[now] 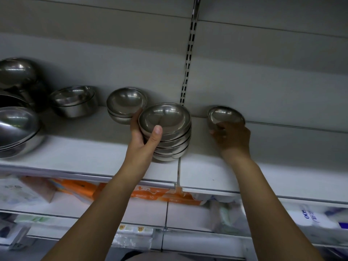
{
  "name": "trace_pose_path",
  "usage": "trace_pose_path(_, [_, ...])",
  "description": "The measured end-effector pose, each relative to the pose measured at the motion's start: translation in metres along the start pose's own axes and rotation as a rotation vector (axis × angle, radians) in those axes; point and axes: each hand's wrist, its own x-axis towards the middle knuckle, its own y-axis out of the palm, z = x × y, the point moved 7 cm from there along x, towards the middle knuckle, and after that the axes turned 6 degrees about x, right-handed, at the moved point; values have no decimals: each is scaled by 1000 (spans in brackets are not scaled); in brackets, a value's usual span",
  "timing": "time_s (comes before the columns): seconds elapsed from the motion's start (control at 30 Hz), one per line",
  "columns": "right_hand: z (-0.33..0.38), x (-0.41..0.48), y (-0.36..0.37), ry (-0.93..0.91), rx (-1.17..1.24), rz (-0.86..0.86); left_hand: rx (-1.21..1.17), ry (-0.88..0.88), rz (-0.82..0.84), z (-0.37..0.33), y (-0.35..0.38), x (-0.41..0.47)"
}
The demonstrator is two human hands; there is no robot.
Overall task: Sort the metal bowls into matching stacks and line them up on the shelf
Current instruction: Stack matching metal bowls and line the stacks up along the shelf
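Just in front of the slotted upright [188,63], the left hand [145,136] grips a tall stack of bowls [169,136]. Its thumb is hooked over the top rim and its fingers are wrapped round the stack's far-left side. To the right of the upright, the right hand [231,138] pinches the near rim of a single small bowl [226,114], which tilts toward the camera. I cannot tell whether that bowl is touching the shelf [84,153].

Left of the upright, just behind the left hand, sits a short stack [126,104] of similar bowls. Further left is a pair of deeper bowls [73,102], and further still the large bowls [17,125].

The main risk, as I judge it, is the tall stack. The thumb pins only the top bowl, the metal is smooth, and the stack is close to the shelf's front edge. A tilt or a quick move could fan out the lower bowls and send them over the edge. Pushed back, the stack could also knock into the short stack. The rim pinch on the single bowl looks slight and could slip.

Both arms reach up and forward, nearly straight. The left palm faces right. The back of the right hand faces the camera, with its fingers curled.
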Motion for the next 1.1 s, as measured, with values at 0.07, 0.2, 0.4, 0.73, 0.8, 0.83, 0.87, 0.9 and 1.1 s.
trace_pose_path(0.07, [-1,1,-2,-26,5,-52,9,11,1,0,2,-1])
trace_pose_path(0.2, [7,-3,-15,-132,61,-198,26,11,20,-1,1,-2])
trace_pose_path(0.4, [47,-12,-47,-256,385,-270,32,-7,36,-3,1,-4])
trace_pose_path(0.73, [123,-27,-66,-441,448,-133,43,13,34,-8,3,-5])
trace_pose_path(0.8, [132,-31,-63,-503,404,-133,33,7,34,-10,3,-6])
trace_pose_path(0.83, [135,-33,-61,-537,393,-134,24,6,34,-10,3,-5])
trace_pose_path(0.87, [137,-35,-58,-565,387,-130,16,10,33,-11,3,-5])
trace_pose_path(0.9, [139,-37,-55,-585,383,-120,4,14,31,-12,3,-5])
trace_pose_path(1.1, [144,-45,-35,-654,331,18,-80,-26,25,-10,3,-2])
